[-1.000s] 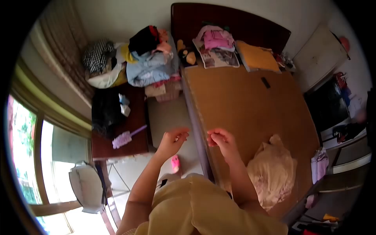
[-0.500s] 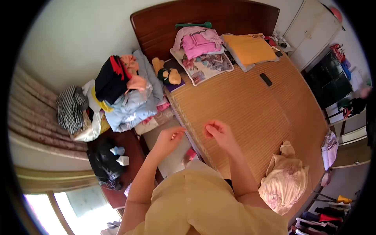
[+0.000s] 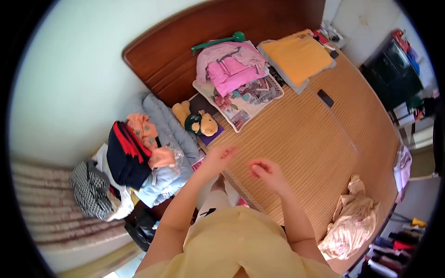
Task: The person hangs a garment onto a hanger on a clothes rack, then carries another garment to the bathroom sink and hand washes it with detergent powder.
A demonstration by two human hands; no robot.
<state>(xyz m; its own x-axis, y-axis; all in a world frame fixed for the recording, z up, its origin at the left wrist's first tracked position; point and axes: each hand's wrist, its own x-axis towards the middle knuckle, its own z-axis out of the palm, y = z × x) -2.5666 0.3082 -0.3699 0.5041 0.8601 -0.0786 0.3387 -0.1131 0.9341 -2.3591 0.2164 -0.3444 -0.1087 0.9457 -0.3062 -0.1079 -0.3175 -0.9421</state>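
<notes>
My left hand [image 3: 219,160] hangs in the air beside the near left edge of the bed, its fingers stretched out and slightly blurred, with nothing seen in it. Over the mat [image 3: 296,139] on the bed, my right hand [image 3: 269,174] is held with loosely bent fingers, the thumb a little apart, and no object shows in it. Closest to my left hand is a plush toy [image 3: 204,124] in a dark green top, lying at the bed's edge. A pile of folded clothes [image 3: 127,162] on light blue bedding sits to the left.
Pink folded cloth [image 3: 232,74] lies on a patterned pillow [image 3: 245,102] by the headboard [image 3: 162,55]. Beside it is a yellow pillow [image 3: 296,55]. A dark phone-like object [image 3: 325,97] and a crumpled beige garment [image 3: 350,222] rest on the mat. A black bag [image 3: 141,229] is at lower left.
The view has shifted and turned, with the body closer to the headboard. My left hand's fingers have straightened from a curl; my right hand stays loosely bent. The bed's objects look unmoved.
</notes>
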